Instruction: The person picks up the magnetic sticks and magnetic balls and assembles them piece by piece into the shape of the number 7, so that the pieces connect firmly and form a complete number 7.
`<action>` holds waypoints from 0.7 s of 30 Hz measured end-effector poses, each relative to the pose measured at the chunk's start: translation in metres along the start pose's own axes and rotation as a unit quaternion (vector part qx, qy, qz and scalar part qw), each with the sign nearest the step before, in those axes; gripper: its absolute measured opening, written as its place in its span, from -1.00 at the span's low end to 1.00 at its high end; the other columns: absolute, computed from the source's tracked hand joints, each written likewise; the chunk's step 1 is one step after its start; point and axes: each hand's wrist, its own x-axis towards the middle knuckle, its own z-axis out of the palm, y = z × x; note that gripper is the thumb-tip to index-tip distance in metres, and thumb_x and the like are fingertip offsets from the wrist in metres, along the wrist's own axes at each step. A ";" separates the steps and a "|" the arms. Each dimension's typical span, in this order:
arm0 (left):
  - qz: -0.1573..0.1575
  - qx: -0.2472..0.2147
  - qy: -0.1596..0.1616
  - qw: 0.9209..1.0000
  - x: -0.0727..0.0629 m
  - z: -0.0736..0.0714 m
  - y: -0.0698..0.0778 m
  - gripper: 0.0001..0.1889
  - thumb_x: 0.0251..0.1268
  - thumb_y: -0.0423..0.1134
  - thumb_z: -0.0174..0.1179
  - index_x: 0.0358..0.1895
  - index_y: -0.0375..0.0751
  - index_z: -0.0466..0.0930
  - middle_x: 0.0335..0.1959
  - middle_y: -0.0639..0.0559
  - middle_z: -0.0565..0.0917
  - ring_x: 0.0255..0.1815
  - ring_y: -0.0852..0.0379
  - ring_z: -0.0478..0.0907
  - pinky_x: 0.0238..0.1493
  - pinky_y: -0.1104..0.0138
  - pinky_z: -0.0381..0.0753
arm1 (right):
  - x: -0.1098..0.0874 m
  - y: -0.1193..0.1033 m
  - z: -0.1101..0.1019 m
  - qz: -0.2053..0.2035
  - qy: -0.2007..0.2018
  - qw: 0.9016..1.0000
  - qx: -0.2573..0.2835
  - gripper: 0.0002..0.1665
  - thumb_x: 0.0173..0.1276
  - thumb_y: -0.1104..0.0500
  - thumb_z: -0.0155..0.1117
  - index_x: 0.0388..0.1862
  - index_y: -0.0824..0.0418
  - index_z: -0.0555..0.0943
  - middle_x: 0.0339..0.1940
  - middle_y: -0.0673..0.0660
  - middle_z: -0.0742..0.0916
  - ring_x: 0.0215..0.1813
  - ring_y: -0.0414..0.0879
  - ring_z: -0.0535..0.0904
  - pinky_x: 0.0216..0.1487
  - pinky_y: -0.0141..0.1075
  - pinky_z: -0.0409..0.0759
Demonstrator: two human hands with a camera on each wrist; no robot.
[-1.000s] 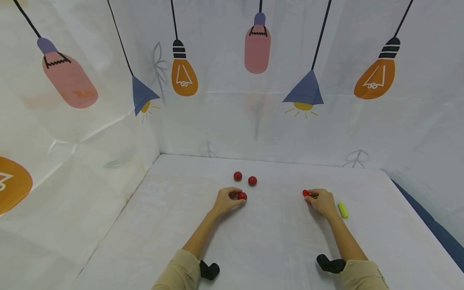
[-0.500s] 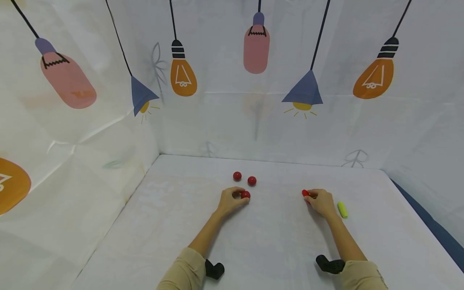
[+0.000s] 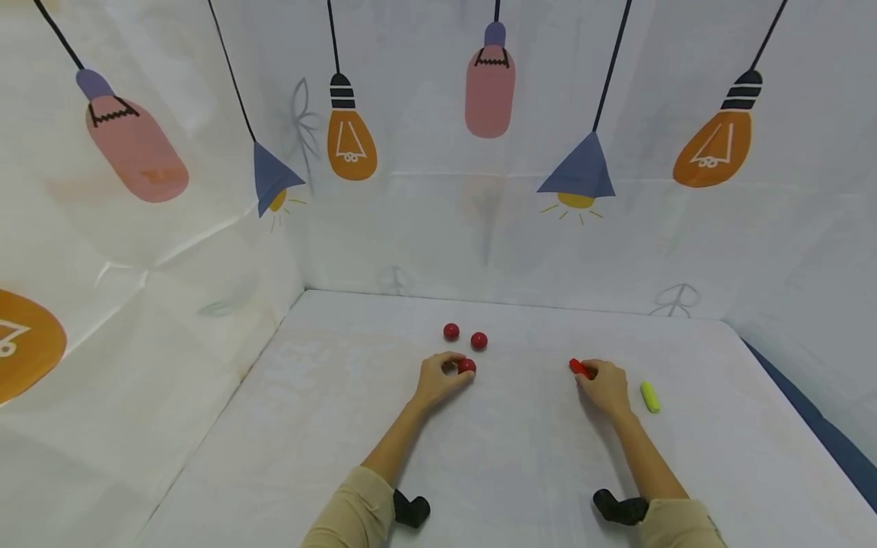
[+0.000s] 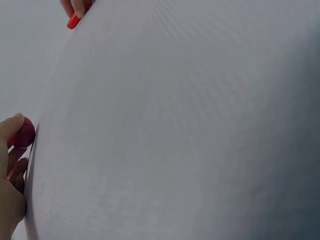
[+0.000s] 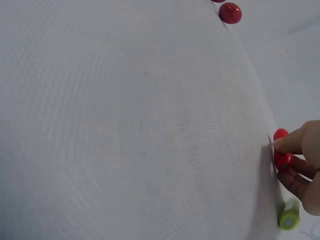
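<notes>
My left hand pinches a glossy dark red ball between thumb and fingers, low on the white table. The same ball appears at the left edge of the left wrist view. Two like balls lie just beyond it, one farther back and one nearer. On the right, my right hand grips a short red highlighter, its far end sticking out to the left of the fingers. A yellow-green highlighter lies to the right of that hand, apart from it.
The white tabletop meets a white sheet wall printed with hanging lamps at the back. A similar sheet closes the left side. Black wrist mounts stick out at the cuffs.
My left hand has slid a little to the right with the ball. The red highlighter has turned slightly in my right hand and shows more of its length. The other two balls stay put.
</notes>
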 end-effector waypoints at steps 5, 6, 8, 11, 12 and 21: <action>0.011 0.009 0.003 1.000 0.001 0.001 -0.002 -0.63 0.07 -0.16 0.34 -0.03 -0.23 0.64 -0.21 -0.01 0.64 -0.18 0.10 0.47 -0.12 0.29 0.47 | 0.001 -0.005 0.006 -0.025 -0.009 0.999 0.019 -0.62 0.24 0.37 0.17 0.01 0.56 0.52 -0.07 0.48 0.62 -0.02 0.29 0.52 0.01 0.11 0.49; 0.013 0.010 0.004 1.000 0.001 0.001 -0.003 -0.63 0.07 -0.16 0.35 -0.04 -0.23 0.64 -0.22 -0.01 0.64 -0.19 0.10 0.47 -0.13 0.30 0.47 | 0.001 -0.007 0.006 -0.028 -0.016 0.999 0.024 -0.62 0.25 0.36 0.17 0.02 0.55 0.52 -0.05 0.48 0.61 -0.01 0.29 0.51 0.03 0.12 0.48; 0.018 0.010 0.007 1.000 0.001 0.001 -0.003 -0.63 0.06 -0.16 0.35 -0.05 -0.23 0.64 -0.22 -0.02 0.65 -0.19 0.09 0.47 -0.13 0.30 0.47 | 0.002 -0.010 0.007 -0.032 -0.028 0.999 0.031 -0.62 0.26 0.36 0.17 0.04 0.53 0.52 -0.03 0.48 0.61 0.01 0.29 0.50 0.04 0.13 0.47; 0.023 0.007 0.008 1.000 0.001 0.001 -0.002 -0.63 0.06 -0.16 0.36 -0.06 -0.24 0.65 -0.23 -0.03 0.65 -0.20 0.08 0.48 -0.13 0.29 0.48 | 0.002 -0.015 0.009 -0.039 -0.047 0.997 0.040 -0.63 0.27 0.35 0.19 0.04 0.50 0.53 -0.01 0.46 0.60 0.01 0.27 0.49 0.04 0.13 0.47; 0.024 0.006 0.009 1.000 0.001 0.001 -0.002 -0.64 0.06 -0.16 0.36 -0.06 -0.25 0.65 -0.23 -0.03 0.65 -0.20 0.08 0.48 -0.13 0.29 0.48 | 0.003 -0.016 0.011 -0.041 -0.052 0.997 0.043 -0.63 0.27 0.35 0.19 0.04 0.49 0.53 -0.01 0.45 0.60 0.00 0.26 0.49 0.04 0.13 0.48; 0.026 -0.018 0.016 0.999 0.000 -0.002 -0.002 -0.66 0.07 -0.21 0.35 -0.08 -0.29 0.66 -0.23 -0.05 0.67 -0.21 0.05 0.52 -0.14 0.29 0.51 | 0.005 -0.027 0.025 -0.055 -0.079 0.994 0.060 -0.65 0.25 0.36 0.22 0.02 0.46 0.56 -0.03 0.40 0.63 0.00 0.24 0.50 0.05 0.09 0.49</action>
